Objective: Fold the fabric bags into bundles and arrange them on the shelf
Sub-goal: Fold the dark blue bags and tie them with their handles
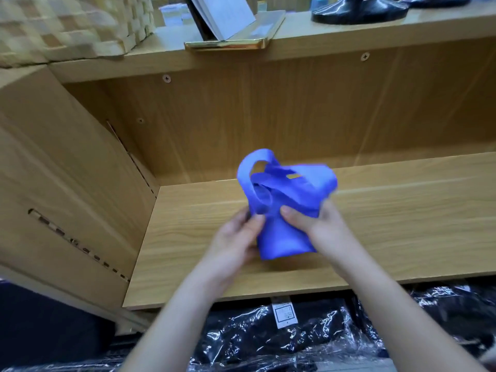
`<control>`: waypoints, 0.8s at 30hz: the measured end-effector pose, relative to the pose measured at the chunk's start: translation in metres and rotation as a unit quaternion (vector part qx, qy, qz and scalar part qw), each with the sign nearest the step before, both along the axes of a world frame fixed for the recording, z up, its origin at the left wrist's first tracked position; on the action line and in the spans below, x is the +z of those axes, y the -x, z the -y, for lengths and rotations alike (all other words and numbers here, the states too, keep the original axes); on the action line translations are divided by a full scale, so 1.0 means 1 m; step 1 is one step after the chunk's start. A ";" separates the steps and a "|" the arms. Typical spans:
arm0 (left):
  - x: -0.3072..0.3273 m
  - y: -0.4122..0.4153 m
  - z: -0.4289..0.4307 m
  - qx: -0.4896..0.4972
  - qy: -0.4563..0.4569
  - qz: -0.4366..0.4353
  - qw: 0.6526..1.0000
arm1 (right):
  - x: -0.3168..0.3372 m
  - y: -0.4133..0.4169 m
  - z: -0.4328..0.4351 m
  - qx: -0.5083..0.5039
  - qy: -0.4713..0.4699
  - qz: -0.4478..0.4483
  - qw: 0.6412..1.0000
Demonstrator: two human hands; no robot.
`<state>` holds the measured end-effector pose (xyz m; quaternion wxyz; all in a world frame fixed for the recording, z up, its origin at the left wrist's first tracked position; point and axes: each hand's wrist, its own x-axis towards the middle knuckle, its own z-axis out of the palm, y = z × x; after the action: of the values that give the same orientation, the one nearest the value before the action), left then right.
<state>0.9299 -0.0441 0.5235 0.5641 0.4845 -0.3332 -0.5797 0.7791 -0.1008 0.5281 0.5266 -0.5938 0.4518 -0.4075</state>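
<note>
The blue bag (284,237) is over the middle of the shelf (402,224), nearer its front edge than the back panel. It is already gathered into a narrow, half-made bundle. Its lower end seems to rest on the board, though it may hang just clear.

The left hand (236,237) pinches the bundle's left edge just under the handles (249,178). The right hand (316,224) grips the right side, thumb pressed on the front and fingers curled behind.

The handles stand up loose and looped, so the step in hand is probably to tame them. To do it well:
- Lay the handles flat against the body first.
- Keep the right thumb pinning the fold so the soft cloth does not spring open.
- Roll or tuck tightly with the left.
- Set the finished bundle toward the left rear corner, leaving room for the others.

Dark plastic-wrapped packs (268,334) lie under the front edge.
</note>
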 end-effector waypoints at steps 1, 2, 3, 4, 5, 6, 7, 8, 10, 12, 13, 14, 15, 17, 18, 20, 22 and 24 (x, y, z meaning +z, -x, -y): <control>-0.004 0.012 -0.001 0.007 0.004 0.024 1.000 | -0.003 -0.007 -0.006 -0.016 -0.018 0.007 1.000; -0.008 0.022 -0.001 0.027 0.002 0.039 0.999 | -0.005 -0.012 -0.010 -0.035 -0.030 0.002 0.999; -0.010 0.029 -0.001 0.047 -0.004 0.034 0.998 | -0.004 -0.016 -0.011 -0.058 -0.027 -0.023 0.998; -0.012 0.033 -0.002 0.056 -0.014 0.016 0.998 | -0.004 -0.017 -0.010 -0.071 -0.026 -0.059 0.995; -0.014 0.037 -0.004 0.057 -0.029 -0.019 0.998 | -0.001 -0.018 -0.009 -0.074 -0.030 -0.094 0.992; -0.016 0.038 -0.006 0.060 -0.041 -0.051 0.996 | 0.001 -0.018 -0.008 -0.073 -0.029 -0.130 0.988; -0.018 0.039 -0.008 0.067 -0.046 -0.066 0.995 | 0.002 -0.019 -0.008 -0.066 -0.023 -0.155 0.985; -0.019 0.038 -0.009 0.074 -0.040 -0.059 0.995 | 0.000 -0.020 -0.008 -0.063 -0.013 -0.173 0.983; -0.020 0.037 -0.008 0.082 -0.020 -0.027 0.996 | -0.005 -0.022 -0.013 -0.068 0.033 -0.194 0.978; -0.018 0.036 -0.007 0.094 -0.016 -0.012 0.995 | -0.008 -0.022 -0.017 -0.082 0.072 -0.217 0.970; -0.018 0.037 -0.007 0.102 -0.017 -0.010 0.995 | -0.007 -0.022 -0.018 -0.080 0.077 -0.227 0.968; -0.017 0.039 -0.008 0.110 -0.015 -0.004 0.994 | -0.007 -0.022 -0.018 -0.072 0.076 -0.234 0.967; -0.018 0.041 -0.010 0.118 -0.013 0.005 0.993 | -0.006 -0.022 -0.019 -0.061 0.072 -0.237 0.967; -0.020 0.045 -0.011 0.123 0.004 0.031 0.992 | -0.007 -0.023 -0.022 -0.043 0.072 -0.244 0.966; -0.021 0.046 -0.011 0.121 0.013 0.045 0.992 | -0.007 -0.024 -0.024 -0.042 0.073 -0.245 0.966; -0.021 0.045 -0.013 0.103 0.025 0.071 0.992 | -0.009 -0.025 -0.024 -0.062 0.079 -0.220 0.970; -0.019 0.039 -0.014 0.064 0.022 0.057 0.996 | -0.012 -0.022 -0.021 -0.091 0.079 -0.175 0.977; -0.014 0.028 -0.014 0.050 -0.004 -0.001 0.999 | -0.014 -0.020 -0.024 -0.081 0.090 -0.142 0.982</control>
<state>0.9016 -0.0305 0.5097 0.5912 0.5022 -0.3056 -0.5521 0.7990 -0.0770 0.5140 0.3667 -0.6516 0.5303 -0.3996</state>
